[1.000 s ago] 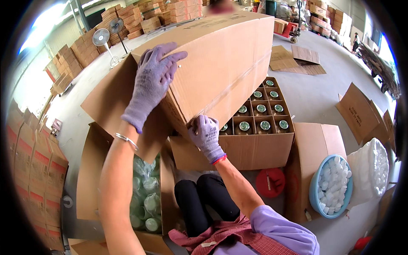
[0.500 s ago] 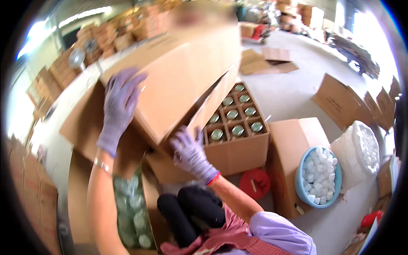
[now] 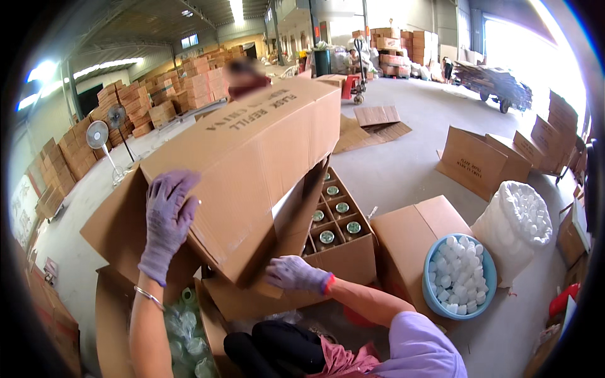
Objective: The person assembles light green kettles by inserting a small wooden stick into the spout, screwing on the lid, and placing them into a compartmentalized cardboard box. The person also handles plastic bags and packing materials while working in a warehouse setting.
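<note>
A large cardboard box (image 3: 271, 151) is tilted in front of me. It overlaps an open carton (image 3: 340, 268) with dividers, where glass jars (image 3: 326, 237) stand in the cells. At the tilted box's left side, my left hand (image 3: 167, 220), in a grey-purple glove, holds the cardboard with its thumb apart. My right hand (image 3: 296, 274), gloved alike, has its fingers closed on the lower end of a cardboard flap (image 3: 283, 255) hanging from this box. Below my left wrist, an open carton holds clear greenish glassware (image 3: 189, 327). What lies inside the tilted box is hidden.
To the right, a blue basin (image 3: 430, 286) of white caps rests on a closed carton (image 3: 403, 230), beside a white sack (image 3: 504, 233) of similar pieces. Flattened cardboard (image 3: 372, 129) lies on the floor. Two fans (image 3: 97, 135) and stacked cartons stand left; a person is beyond the box.
The tilted box sits lower in view, and more of the hall shows. My right hand has moved down and slightly right with the flap; my left hand stays on the box side.
</note>
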Available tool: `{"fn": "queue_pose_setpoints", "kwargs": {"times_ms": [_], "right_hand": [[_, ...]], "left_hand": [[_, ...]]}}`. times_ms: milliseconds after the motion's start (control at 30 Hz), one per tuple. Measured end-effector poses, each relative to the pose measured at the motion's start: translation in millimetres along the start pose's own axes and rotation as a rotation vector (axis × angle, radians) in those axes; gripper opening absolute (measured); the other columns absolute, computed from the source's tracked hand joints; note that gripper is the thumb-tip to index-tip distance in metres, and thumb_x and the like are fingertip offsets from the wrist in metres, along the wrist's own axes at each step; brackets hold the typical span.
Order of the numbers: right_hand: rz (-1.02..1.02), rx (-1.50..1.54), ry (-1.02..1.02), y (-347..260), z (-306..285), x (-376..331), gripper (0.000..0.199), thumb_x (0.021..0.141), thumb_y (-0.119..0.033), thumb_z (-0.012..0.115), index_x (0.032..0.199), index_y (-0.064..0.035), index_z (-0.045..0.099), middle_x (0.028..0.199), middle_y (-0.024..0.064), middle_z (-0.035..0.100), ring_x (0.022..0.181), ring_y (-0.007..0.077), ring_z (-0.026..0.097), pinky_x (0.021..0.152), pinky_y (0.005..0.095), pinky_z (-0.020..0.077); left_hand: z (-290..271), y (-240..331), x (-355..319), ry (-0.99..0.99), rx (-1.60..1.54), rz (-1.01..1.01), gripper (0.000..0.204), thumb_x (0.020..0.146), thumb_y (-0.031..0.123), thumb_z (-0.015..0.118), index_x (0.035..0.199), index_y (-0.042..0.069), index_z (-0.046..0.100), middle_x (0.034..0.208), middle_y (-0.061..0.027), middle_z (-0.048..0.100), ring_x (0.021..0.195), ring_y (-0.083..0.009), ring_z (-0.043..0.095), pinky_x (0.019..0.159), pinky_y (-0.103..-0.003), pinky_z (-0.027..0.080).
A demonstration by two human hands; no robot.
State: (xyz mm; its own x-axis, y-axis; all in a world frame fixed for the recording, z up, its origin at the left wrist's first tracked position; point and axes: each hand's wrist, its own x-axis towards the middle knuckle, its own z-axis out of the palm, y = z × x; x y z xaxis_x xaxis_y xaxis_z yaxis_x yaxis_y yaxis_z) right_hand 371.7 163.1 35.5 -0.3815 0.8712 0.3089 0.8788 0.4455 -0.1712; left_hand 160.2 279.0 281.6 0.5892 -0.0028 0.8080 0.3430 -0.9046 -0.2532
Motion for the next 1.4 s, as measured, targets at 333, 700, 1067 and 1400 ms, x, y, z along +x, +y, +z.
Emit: {"fn": "queue_pose_setpoints", "kwargs": {"times_ms": [333, 700, 1067, 1400], "right_hand": [[0.774, -0.535, -0.228, 155.5, -46.2, 101.9, 0.032, 0.085, -0.031, 0.058, 0.110, -0.0211, 0.075, 0.117, 0.0101, 0.070, 0.118, 0.0323, 0.058, 0.099, 0.0550, 0.0323], [0.740, -0.533, -0.330, 151.1, 12.5, 5.4, 0.067, 0.087, -0.065, 0.048, 0.121, -0.0110, 0.069, 0.133, 0.0172, 0.056, 0.136, 0.0391, 0.037, 0.111, 0.0617, 0.0199], [0.047, -0.065, -0.257, 80.6, -98.4, 43.3, 0.050, 0.089, -0.057, 0.057, 0.096, -0.0108, 0.074, 0.096, 0.0103, 0.073, 0.098, 0.0312, 0.067, 0.082, 0.0437, 0.0512], [-0.003, -0.129, 0.326, 46.9, -22.7, 35.8, 0.016, 0.082, -0.026, 0.062, 0.085, -0.0108, 0.065, 0.076, 0.0086, 0.066, 0.075, 0.0286, 0.066, 0.067, 0.0401, 0.0511]], "left_hand": [[23.9, -24.4, -4.2, 0.115, -0.070, -0.207, 0.030, 0.084, 0.007, 0.068, 0.114, 0.010, 0.069, 0.108, -0.0100, 0.064, 0.105, -0.0282, 0.058, 0.096, -0.042, 0.044], [43.6, -91.7, -17.7, 0.125, -0.406, -0.297, 0.036, 0.089, -0.007, 0.047, 0.118, 0.004, 0.066, 0.109, -0.0011, 0.061, 0.076, -0.0078, 0.047, 0.067, -0.019, 0.041], [-13.5, -151.5, -42.7, -0.084, -0.291, -0.494, 0.031, 0.096, 0.002, 0.051, 0.124, 0.005, 0.063, 0.120, -0.0092, 0.064, 0.116, -0.0215, 0.059, 0.104, -0.031, 0.043], [63.3, 18.6, 76.4, -0.114, 0.215, 0.212, 0.054, 0.087, 0.008, 0.052, 0.141, 0.009, 0.050, 0.134, -0.0126, 0.054, 0.126, -0.0303, 0.049, 0.113, -0.047, 0.032]]}}
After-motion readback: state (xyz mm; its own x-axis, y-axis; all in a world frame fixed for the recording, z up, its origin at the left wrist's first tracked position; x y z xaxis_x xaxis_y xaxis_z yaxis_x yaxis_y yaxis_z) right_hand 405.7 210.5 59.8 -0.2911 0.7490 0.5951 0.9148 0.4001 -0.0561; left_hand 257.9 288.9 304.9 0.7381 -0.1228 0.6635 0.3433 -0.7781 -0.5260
